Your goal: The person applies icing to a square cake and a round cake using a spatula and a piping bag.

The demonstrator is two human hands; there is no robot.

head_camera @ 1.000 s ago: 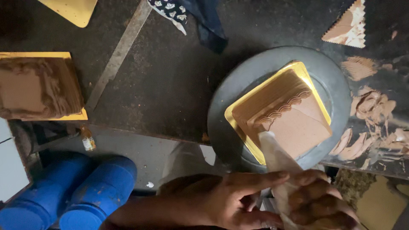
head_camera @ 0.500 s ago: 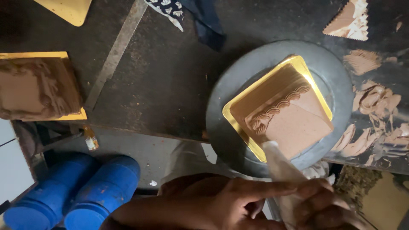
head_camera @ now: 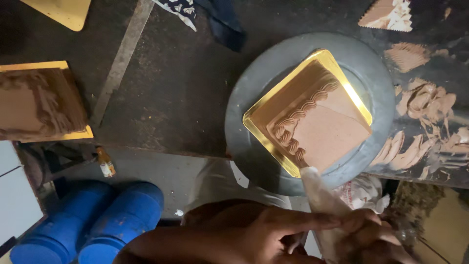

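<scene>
Both hands grip piping bag, tip at cake edge.

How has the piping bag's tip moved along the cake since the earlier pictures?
Yes. The piping bag tip has drawn back off the cake to its near corner, by the gold board edge.

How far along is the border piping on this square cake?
Done: a wavy piped border runs along the two left edges of the square cake on the gold board. In hand: both hands, left and right, grip the piping bag, tip at the near corner. Left: the other two edges are bare.
</scene>
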